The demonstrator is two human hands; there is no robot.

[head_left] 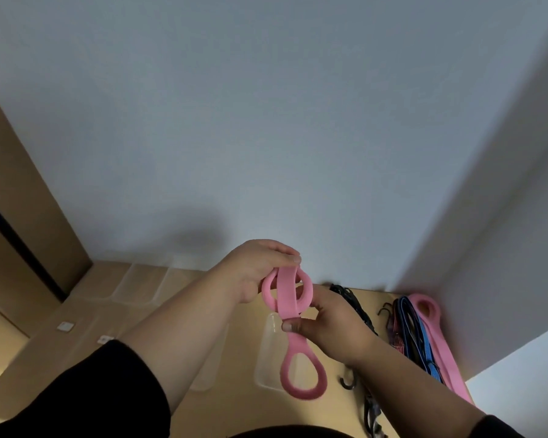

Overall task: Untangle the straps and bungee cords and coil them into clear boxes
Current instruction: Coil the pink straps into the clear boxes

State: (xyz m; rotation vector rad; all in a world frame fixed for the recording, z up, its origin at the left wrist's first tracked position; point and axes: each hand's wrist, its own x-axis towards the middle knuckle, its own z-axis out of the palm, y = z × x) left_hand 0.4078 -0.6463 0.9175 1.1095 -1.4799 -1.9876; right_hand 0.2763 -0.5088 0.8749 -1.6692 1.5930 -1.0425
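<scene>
I hold a pink strap (pixel 288 298) up in front of me over the wooden table (pixel 241 403). My left hand (pixel 260 270) grips the coiled upper part, fingers curled over the top. My right hand (pixel 326 324) pinches the strap just below the coil with thumb and fingers. The strap's looped end (pixel 302 374) hangs down above a clear box (pixel 268 358). At the right lie a second pink strap (pixel 437 339), a blue bungee cord (pixel 419 339) and black hooked cords (pixel 355 305), bunched together.
More clear boxes (pixel 140 282) stand at the table's back left against the pale wall. A loose black hook (pixel 347 382) lies beside the near box. A brown cabinet (pixel 19 200) rises on the left. The right wall closes off the table's corner.
</scene>
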